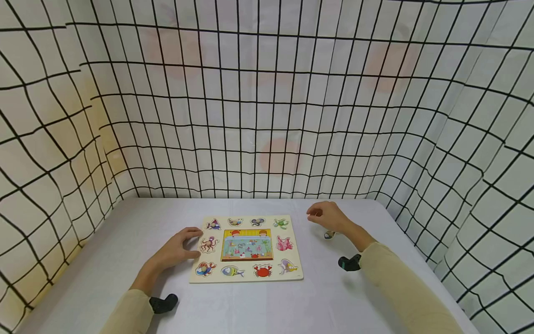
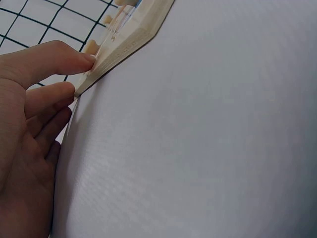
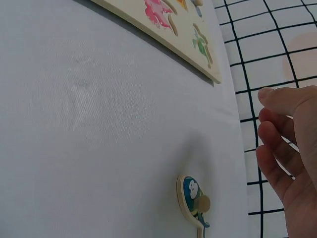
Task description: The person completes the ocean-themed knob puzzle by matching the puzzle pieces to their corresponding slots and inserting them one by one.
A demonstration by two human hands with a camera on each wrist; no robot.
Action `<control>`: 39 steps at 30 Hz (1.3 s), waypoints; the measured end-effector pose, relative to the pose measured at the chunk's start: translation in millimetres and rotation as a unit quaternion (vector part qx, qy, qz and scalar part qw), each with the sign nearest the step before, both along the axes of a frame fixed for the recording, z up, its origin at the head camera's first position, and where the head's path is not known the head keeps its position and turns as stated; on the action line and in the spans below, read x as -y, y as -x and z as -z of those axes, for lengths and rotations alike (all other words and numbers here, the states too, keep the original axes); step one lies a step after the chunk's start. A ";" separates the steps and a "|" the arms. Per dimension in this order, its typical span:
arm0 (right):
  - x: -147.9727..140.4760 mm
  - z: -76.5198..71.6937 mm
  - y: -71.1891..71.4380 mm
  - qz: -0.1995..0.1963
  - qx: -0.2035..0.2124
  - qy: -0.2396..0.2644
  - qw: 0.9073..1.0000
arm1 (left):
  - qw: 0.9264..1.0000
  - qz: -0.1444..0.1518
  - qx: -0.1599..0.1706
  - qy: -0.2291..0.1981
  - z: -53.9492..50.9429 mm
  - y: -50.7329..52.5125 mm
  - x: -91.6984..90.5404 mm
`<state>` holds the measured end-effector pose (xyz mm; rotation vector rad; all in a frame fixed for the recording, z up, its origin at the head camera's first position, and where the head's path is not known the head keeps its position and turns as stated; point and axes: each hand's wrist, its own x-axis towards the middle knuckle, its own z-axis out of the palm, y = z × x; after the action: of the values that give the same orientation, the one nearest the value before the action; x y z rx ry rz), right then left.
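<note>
A wooden puzzle board [image 1: 247, 248] with sea-animal pictures lies flat on the table. At its left edge, the fingertips and thumb of my left hand [image 1: 173, 250] rest; the left wrist view shows the hand [image 2: 37, 104] touching the board's edge [image 2: 126, 49]. My right hand [image 1: 331, 218] hovers beyond the board's right side, holding nothing. Its fingers are loosely bent in the right wrist view, where the hand [image 3: 292, 136] is above a loose blue piece [image 3: 189, 193] with a round knob. That piece [image 1: 329, 235] lies on the table, partly covered by the right hand in the head view.
A white cloth covers the table [image 1: 267, 308]. Black netting [image 1: 256, 116] rises behind it and along both sides, in front of pale sheets. Each wrist carries a dark strapped device, the left one [image 1: 164, 304] and the right one [image 1: 349, 263].
</note>
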<state>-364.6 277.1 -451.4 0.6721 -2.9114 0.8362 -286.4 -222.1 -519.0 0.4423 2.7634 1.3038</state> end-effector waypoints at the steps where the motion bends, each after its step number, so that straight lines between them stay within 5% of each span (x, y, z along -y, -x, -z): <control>1: -3.3 1.1 -0.5 0.006 -0.002 0.003 1.000 | 1.000 0.001 0.000 -0.001 0.0 -0.1 0.3; 16: -45.8 10.4 -9.9 0.039 0.007 -0.006 0.999 | 1.000 -0.001 0.005 0.001 2.7 0.9 1.9; 29: -59.0 28.3 -14.6 0.014 0.079 -0.033 0.996 | 1.000 -0.008 0.010 0.006 1.9 1.2 0.2; 39: -62.9 33.8 -18.9 0.023 0.083 -0.027 0.996 | 1.000 -0.014 0.015 0.004 1.9 0.4 -1.4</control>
<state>-345.6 340.0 -485.2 0.5628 -3.0947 0.8499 -286.8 -220.6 -520.9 0.3823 2.7595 1.2937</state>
